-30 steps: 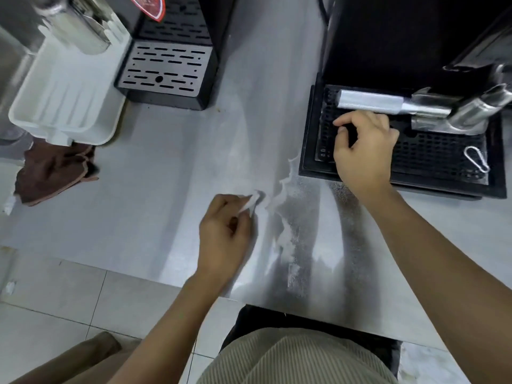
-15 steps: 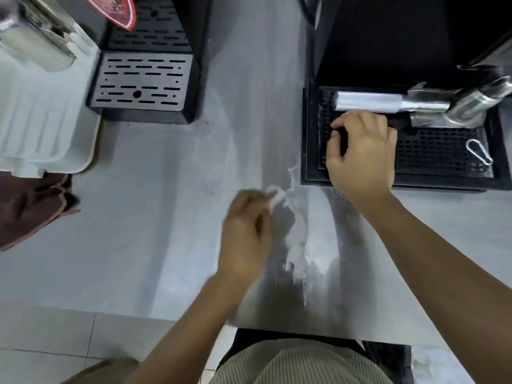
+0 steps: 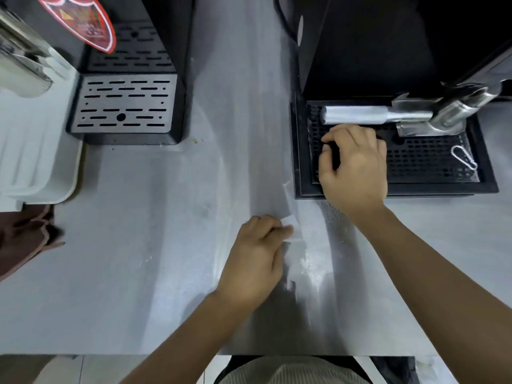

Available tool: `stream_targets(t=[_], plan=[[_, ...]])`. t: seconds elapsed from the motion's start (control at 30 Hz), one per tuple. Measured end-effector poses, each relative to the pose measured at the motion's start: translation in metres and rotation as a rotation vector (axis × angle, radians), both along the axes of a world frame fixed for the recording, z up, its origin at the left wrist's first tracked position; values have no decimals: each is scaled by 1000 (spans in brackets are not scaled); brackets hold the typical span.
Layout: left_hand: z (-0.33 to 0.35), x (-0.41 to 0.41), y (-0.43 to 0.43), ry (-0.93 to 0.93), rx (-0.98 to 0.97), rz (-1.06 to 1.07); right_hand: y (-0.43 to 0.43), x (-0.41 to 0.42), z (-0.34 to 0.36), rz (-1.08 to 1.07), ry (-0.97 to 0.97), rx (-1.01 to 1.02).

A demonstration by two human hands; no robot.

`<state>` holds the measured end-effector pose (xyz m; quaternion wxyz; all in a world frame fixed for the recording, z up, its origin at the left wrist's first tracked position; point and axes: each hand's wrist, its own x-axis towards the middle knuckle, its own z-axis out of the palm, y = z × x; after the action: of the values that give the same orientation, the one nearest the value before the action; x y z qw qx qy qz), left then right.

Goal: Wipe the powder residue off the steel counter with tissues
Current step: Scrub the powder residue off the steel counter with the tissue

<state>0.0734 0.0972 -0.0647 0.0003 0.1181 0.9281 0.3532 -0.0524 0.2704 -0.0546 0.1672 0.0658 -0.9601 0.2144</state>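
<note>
My left hand [image 3: 256, 254] presses flat on the steel counter [image 3: 155, 245], fingers closed over a white tissue [image 3: 289, 218] whose corner shows past the fingertips. Just right of that hand lies white powder residue [image 3: 307, 263] in a smeared patch and streak. My right hand [image 3: 353, 169] rests curled on the front left of the black drip tray [image 3: 432, 189], below the metal portafilter handle [image 3: 357, 115], and I see nothing in it.
A second black machine with a slotted steel tray [image 3: 123, 103] stands at the back left. A white plastic tray [image 3: 30, 151] and a brown cloth [image 3: 23, 239] lie at the left edge. A metal carabiner [image 3: 464, 157] sits on the drip tray.
My left hand has slid right across the counter with the tissue, into the powder patch, which now looks thinner. My right hand stays on the drip tray.
</note>
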Motion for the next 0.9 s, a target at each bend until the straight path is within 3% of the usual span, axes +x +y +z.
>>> stream_targets(t=[0.2, 0.3, 0.5, 0.63, 0.73, 0.8, 0.9], plan=[[5, -94, -15, 87, 10, 228, -1, 0, -1, -2, 22, -9], [-4, -127, -3, 79, -108, 157, -1, 0, 0, -5, 23, -14], [-11, -77, 4, 146, -157, -5, -2, 0, -1, -13, 29, -15], [0, -39, -11, -9, -50, -186, -1, 1, -1, -23, 44, -15], [9, -67, -22, -49, 83, -34, -2, 0, -1, -18, 43, -9], [7, -97, -23, -14, 46, 93, -2, 0, -1, -18, 43, -12], [-1, -111, -12, 50, -41, 43, -1, 0, -2, -12, 36, -13]])
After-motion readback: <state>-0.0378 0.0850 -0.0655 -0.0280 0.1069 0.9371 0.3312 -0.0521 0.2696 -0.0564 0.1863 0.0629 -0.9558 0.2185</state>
